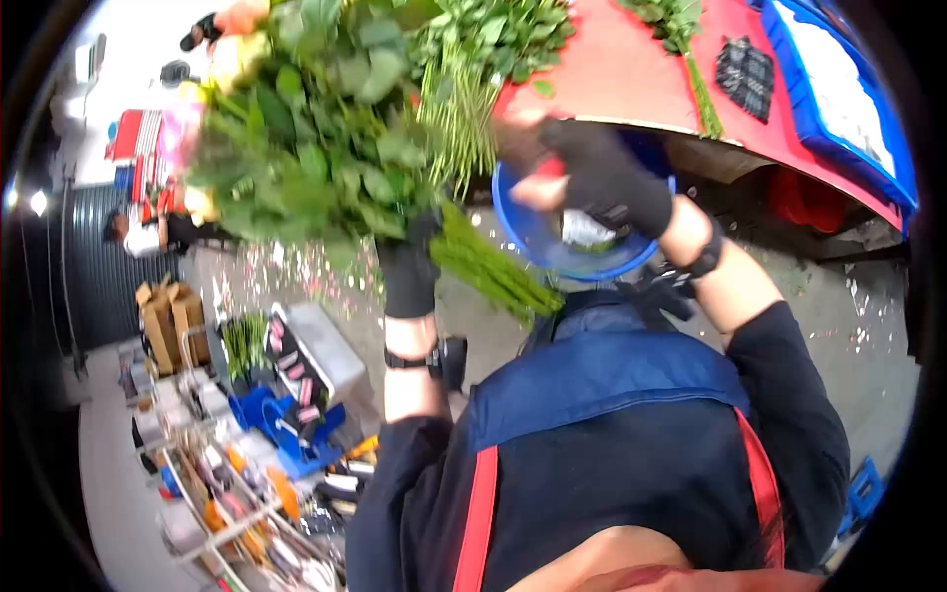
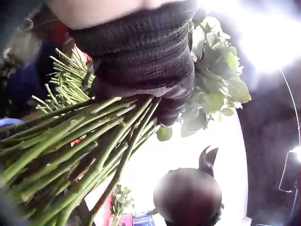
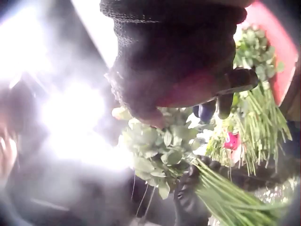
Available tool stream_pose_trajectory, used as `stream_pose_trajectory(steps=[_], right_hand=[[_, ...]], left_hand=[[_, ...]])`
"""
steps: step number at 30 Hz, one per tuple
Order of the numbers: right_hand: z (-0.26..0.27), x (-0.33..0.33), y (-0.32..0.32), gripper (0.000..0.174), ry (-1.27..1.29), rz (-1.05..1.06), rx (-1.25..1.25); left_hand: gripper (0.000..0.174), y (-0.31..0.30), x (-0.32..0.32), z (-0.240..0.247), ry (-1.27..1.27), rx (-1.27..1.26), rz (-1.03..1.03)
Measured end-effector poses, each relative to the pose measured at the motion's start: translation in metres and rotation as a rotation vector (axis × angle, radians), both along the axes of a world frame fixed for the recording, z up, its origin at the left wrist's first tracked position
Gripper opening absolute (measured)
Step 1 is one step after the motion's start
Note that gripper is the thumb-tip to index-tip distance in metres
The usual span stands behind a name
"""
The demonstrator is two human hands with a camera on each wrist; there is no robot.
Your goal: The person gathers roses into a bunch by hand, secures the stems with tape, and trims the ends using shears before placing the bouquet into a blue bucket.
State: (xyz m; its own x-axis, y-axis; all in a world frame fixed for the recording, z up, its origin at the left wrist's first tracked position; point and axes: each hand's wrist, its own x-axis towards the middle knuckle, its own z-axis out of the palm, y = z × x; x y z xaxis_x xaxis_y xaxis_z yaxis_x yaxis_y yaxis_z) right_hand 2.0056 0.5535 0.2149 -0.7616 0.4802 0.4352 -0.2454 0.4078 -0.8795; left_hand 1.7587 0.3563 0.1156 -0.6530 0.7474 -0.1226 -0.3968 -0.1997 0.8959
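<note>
My left hand (image 1: 409, 276), in a black glove, grips a thick bunch of leafy flower stems (image 1: 488, 266). The bunch's leaves spread beyond the hand, and the cut stem ends point back toward my body. In the left wrist view the gloved fingers wrap round the green stems (image 2: 84, 146). My right hand (image 1: 612, 183), in a black glove with bare fingertips, is over the blue bucket (image 1: 582, 273), apart from the bunch. It holds a small red-handled tool (image 3: 188, 90), blurred and largely covered by the hand; I cannot tell its kind.
A red table (image 1: 612, 69) ahead bears another stem bunch (image 1: 464, 109), a smaller bunch (image 1: 695, 74), a dark checked cloth (image 1: 745, 77) and a blue tray (image 1: 804, 118). Petals and scraps litter the floor (image 1: 316, 281). A loaded cart (image 1: 232, 483) and cardboard boxes (image 1: 168, 321) stand left.
</note>
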Motion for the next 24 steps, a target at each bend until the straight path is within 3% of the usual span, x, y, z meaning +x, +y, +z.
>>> stream_pose_trajectory(steps=[1,2,3,4,7,9,10,11,13,15,19,21,23,24], right_hand=[[-0.005,0.016,0.006,0.040,-0.034,0.017,-0.166],[0.003,0.038,0.013,0.045,-0.315,0.077,-0.613],[-0.057,0.053,0.027,0.051,-0.048,0.231,-0.865],[-0.058,0.069,0.024,0.058,-0.070,0.171,-0.942],[-0.095,0.102,0.006,0.067,-0.123,0.109,-1.058],[-0.103,0.111,-0.014,0.057,-0.250,0.035,-0.963],[-0.107,0.110,-0.023,0.052,-0.319,0.097,-0.982],[-0.105,0.108,-0.030,0.049,-0.450,0.059,-0.824],[-0.098,0.096,-0.041,0.051,-0.486,0.105,-0.534],[-0.117,0.081,-0.047,0.053,-0.620,0.136,-0.466],[-0.128,0.060,-0.058,0.060,-0.590,0.131,-0.522],[-0.162,0.061,-0.058,0.057,-0.540,0.229,-0.385],[-0.157,0.062,-0.054,0.047,-0.705,0.488,-0.343],[-0.167,0.068,-0.060,0.043,-0.760,0.468,-0.373]], left_hand=[[0.034,0.013,0.000,0.010,-0.004,0.052,0.021],[0.029,0.026,-0.001,0.018,-0.028,0.088,0.031],[0.025,0.041,-0.004,0.027,-0.059,0.114,0.031],[0.025,0.056,-0.006,0.041,-0.159,0.015,-0.022],[0.023,0.094,-0.009,0.045,-0.189,0.142,0.119],[0.025,0.110,-0.018,0.033,-0.239,0.158,0.158],[0.025,0.118,-0.021,0.026,-0.244,0.182,0.187],[0.025,0.126,-0.026,0.018,-0.250,0.206,0.214],[0.028,0.131,-0.022,0.016,-0.231,0.164,0.279],[0.028,0.132,-0.014,0.014,-0.325,0.094,0.360],[0.020,0.091,-0.028,-0.026,-0.394,0.052,0.453],[0.019,0.056,-0.021,-0.019,-0.386,-0.015,0.438],[0.018,0.017,-0.014,-0.004,-0.370,-0.131,0.412],[0.018,-0.002,-0.019,-0.008,-0.342,-0.154,0.441]])
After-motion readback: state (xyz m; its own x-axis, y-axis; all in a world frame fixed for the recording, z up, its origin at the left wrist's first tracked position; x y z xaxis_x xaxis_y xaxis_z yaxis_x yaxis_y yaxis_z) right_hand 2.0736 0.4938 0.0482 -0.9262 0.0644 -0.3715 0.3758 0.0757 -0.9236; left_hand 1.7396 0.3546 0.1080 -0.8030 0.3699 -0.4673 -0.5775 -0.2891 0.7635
